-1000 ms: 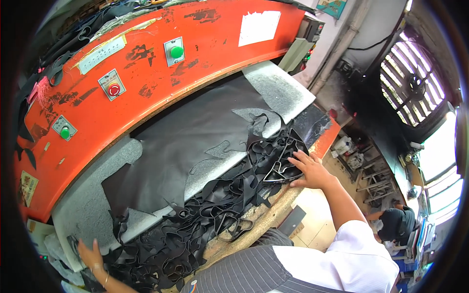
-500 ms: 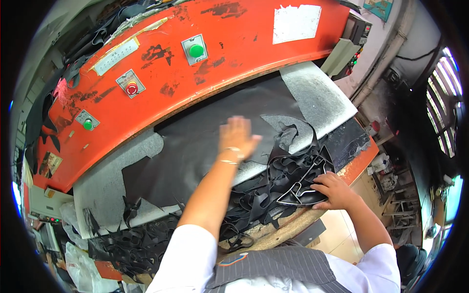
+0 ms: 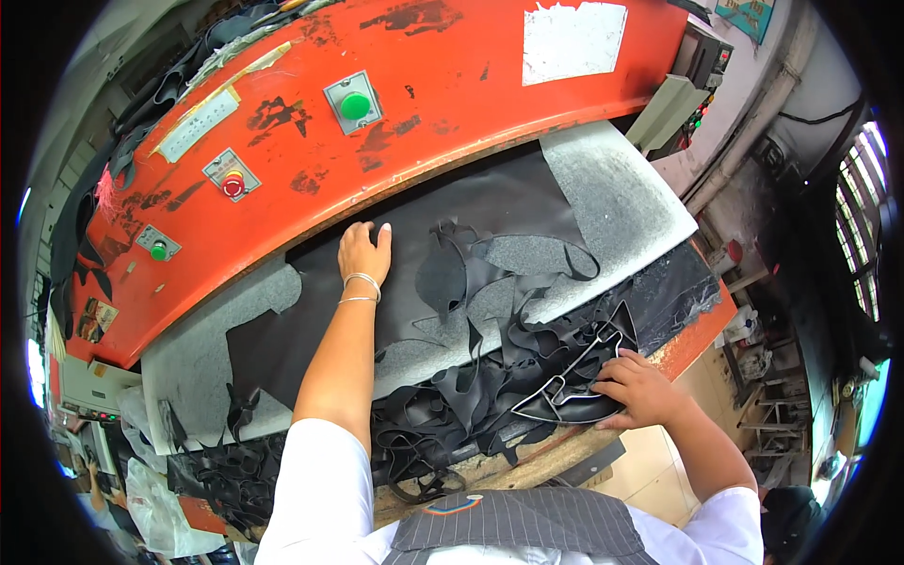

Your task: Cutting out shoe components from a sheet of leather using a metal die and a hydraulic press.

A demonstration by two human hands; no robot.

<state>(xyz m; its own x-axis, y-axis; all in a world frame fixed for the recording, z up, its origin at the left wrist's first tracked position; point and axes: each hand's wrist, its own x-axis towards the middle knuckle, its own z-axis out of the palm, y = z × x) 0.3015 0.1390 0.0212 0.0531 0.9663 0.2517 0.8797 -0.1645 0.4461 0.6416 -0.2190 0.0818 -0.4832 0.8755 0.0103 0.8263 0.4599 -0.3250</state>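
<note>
A black leather-like sheet (image 3: 330, 306) lies over a pale grey board (image 3: 626, 193). My left hand (image 3: 365, 252) rests on the sheet near its far edge, fingers stretched and holding nothing. At the right front, my right hand (image 3: 640, 388) grips the side of a metal cutting die (image 3: 562, 386), a thin-edged frame with inner bars, lying on scraps. Beside my left hand the sheet has cut openings, with a loose rounded black piece (image 3: 441, 282) and thin curled offcuts around it. My right fingertips are partly hidden by the die.
A red machine beam (image 3: 311, 141) spans the far side, with green buttons (image 3: 355, 105) and a red stop button (image 3: 233, 185). Tangled black scraps (image 3: 461, 395) cover the front ledge. A control box (image 3: 670, 108) stands at the far right; plastic bags (image 3: 160, 513) hang at left.
My left hand has moved left and farther away across the sheet. Cut openings and strips now show right of it, with scraps drawn toward the front. My right hand stays at the die.
</note>
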